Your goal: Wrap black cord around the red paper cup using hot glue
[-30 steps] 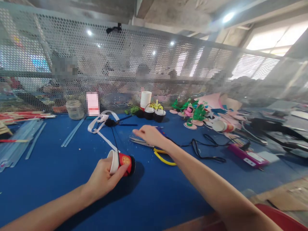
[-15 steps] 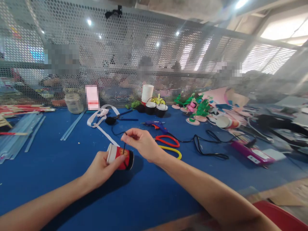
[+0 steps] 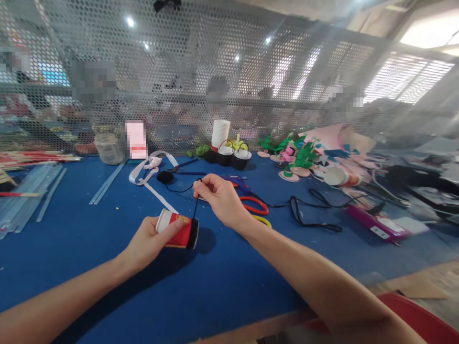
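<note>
My left hand (image 3: 150, 241) is wrapped round a small red paper cup (image 3: 178, 231) with a white rim and a black band at its base, lying on its side just above the blue table (image 3: 89, 248). My right hand (image 3: 220, 198) pinches a thin black cord (image 3: 195, 206) that runs down to the cup's black end and back across the table toward a black ball of cord (image 3: 165, 177). Red-handled scissors (image 3: 255, 205) and a yellow loop (image 3: 263, 220) lie just right of my right hand.
A perforated metal screen (image 3: 215, 86) closes the table's far edge; people sit behind it. Along it stand a jar (image 3: 108, 148), stacked white cups (image 3: 220, 134), black-banded cups (image 3: 233, 156), green and pink craft pieces (image 3: 297, 160). White ribbon (image 3: 150, 177), glue sticks (image 3: 32, 196) left, black cable (image 3: 311, 215) right.
My right hand left the scissors, drew back to the cup and took the black cord, then lifted it up and to the right. The left hand kept the cup, turning it slightly.
</note>
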`<state>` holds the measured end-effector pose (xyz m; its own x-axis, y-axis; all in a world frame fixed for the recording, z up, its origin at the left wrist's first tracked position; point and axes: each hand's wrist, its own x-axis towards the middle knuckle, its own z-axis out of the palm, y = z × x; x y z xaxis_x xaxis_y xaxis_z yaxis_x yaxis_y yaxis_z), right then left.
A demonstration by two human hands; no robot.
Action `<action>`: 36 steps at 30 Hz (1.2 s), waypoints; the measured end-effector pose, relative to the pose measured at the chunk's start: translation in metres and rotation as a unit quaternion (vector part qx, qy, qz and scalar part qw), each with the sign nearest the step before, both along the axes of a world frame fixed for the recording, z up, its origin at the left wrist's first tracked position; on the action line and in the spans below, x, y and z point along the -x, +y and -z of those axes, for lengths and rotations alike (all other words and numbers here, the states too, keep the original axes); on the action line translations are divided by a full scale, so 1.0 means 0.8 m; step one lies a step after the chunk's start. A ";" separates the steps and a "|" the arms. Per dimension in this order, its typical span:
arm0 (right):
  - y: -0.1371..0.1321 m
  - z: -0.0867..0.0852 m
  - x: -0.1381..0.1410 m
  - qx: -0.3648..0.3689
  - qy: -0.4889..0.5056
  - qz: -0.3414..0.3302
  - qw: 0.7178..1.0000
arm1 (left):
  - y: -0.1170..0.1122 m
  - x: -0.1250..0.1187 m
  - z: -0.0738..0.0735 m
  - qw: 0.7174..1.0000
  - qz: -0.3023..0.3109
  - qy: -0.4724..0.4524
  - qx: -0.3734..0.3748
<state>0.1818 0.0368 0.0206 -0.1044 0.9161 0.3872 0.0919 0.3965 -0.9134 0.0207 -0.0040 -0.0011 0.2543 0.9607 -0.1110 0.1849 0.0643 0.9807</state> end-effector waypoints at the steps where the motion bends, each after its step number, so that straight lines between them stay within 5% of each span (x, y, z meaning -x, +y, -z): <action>1: -0.001 -0.001 0.000 -0.001 -0.014 0.006 1.000 | -0.002 0.000 -0.001 1.000 0.009 0.010 -0.013; 14: -0.001 0.007 0.003 0.017 -0.107 0.000 0.994 | -0.016 0.003 -0.010 0.952 0.045 0.114 -0.282; 36: -0.005 0.016 0.010 0.102 -0.199 -0.048 0.973 | -0.020 0.005 -0.015 0.923 0.000 0.147 -0.357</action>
<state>0.1739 0.0329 0.0075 -0.2989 0.9479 0.1101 0.4265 0.2359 -0.8732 0.0168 -0.0196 0.0108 0.3137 0.8158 0.4858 0.4492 -0.5783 0.6810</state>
